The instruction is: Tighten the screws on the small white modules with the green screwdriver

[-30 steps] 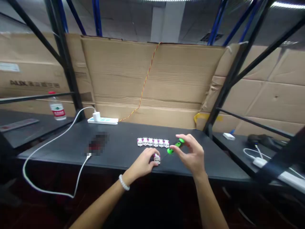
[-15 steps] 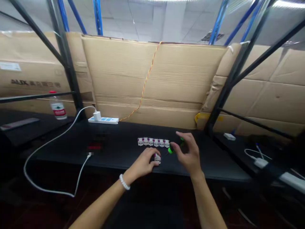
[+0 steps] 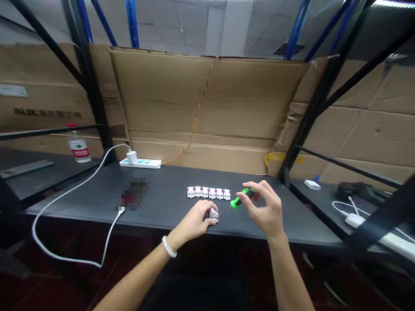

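My left hand (image 3: pixel 197 219), with a white beaded bracelet at the wrist, pinches a small white and purple part (image 3: pixel 213 214) near the front edge of the black table. My right hand (image 3: pixel 264 206) grips a screwdriver (image 3: pixel 238 201) with a green and black handle between thumb and fingers. Its thin shaft slants down to the left, and the tip is at the right side of the small part; whether it sits in a screw cannot be made out. Behind my left hand, several similar white and purple parts (image 3: pixel 208 193) stand in a row.
A white power strip (image 3: pixel 140 163) lies at the back left, with a white cable (image 3: pixel 71 190) running to a blurred-out object (image 3: pixel 132 194). A water bottle (image 3: pixel 78 146) stands further left. Cardboard (image 3: pixel 201 99) walls the back; black posts (image 3: pixel 311 116) flank it.
My right hand has shifted slightly right, and its fingers have moved around the screwdriver handle, which now shows more clearly. My left hand and the small part stay in place.
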### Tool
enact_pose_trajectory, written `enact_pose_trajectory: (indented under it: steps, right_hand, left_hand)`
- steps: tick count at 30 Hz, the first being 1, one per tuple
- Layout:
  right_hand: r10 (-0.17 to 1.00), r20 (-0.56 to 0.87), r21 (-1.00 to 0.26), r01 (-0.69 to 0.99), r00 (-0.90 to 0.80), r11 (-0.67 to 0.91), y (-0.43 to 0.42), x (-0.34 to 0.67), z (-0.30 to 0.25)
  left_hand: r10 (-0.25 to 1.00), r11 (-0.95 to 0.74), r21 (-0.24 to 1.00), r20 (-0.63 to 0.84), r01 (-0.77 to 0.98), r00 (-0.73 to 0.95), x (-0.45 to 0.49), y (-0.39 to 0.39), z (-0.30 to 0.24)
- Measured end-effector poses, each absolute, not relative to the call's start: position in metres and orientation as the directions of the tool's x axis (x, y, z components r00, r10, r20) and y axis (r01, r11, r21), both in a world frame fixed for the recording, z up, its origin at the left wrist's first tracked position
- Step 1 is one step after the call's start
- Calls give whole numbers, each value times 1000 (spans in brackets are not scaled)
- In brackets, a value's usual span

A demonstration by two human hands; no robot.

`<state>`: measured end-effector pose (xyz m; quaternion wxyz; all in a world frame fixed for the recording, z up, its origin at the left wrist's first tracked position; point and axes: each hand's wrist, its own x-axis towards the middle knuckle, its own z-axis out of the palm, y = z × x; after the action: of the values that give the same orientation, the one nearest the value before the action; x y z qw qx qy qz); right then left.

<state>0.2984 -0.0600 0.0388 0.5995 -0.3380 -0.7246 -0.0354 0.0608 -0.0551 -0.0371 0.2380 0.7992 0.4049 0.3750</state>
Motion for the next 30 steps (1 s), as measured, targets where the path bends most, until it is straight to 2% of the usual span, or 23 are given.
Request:
enact_pose_trajectory:
  steps: [2,6,8,13,15,20,22,26,30]
  right_hand:
    - [470,879,-370,500,-86,783,-60,298,38]
    - [596,761,-542,253,-255,801,-59,300,32]
    - [603,747,-566,207,-281,798,-59,301,29]
    - [523,842,-429,424,-133,798,-55,302,31]
    - [523,844,-426,445,-117,788,-53,301,31]
    - [622,741,-608,142,-252,781,-52,299,22]
    - [643,727,-642,92,-240,761,-51,297,18]
    - [610,788,-573,268,-80,775,-48,294,19]
    - [524,852,-451,482,-20,751,-48,294,26]
  left_hand:
    - [827,-558,683,406,471,390,61,-55,-37]
    - [818,-571,674,422,468,391,60,-55,-38]
    - [817,-573,675,425,465,390,60,-55,-38]
    - [819,-569,676,413,468,399,60,-55,-38]
    - [819,-569,675,412,470,400,60,-55,-37]
    - [820,-568,680,416,464,393,60,-55,-37]
    - [819,-568,681,414,461,396,60,-55,-37]
    - [816,-573,669,416,473,401,60,-55,-37]
    - [820,-568,674,411,472,399,60,-54,-38]
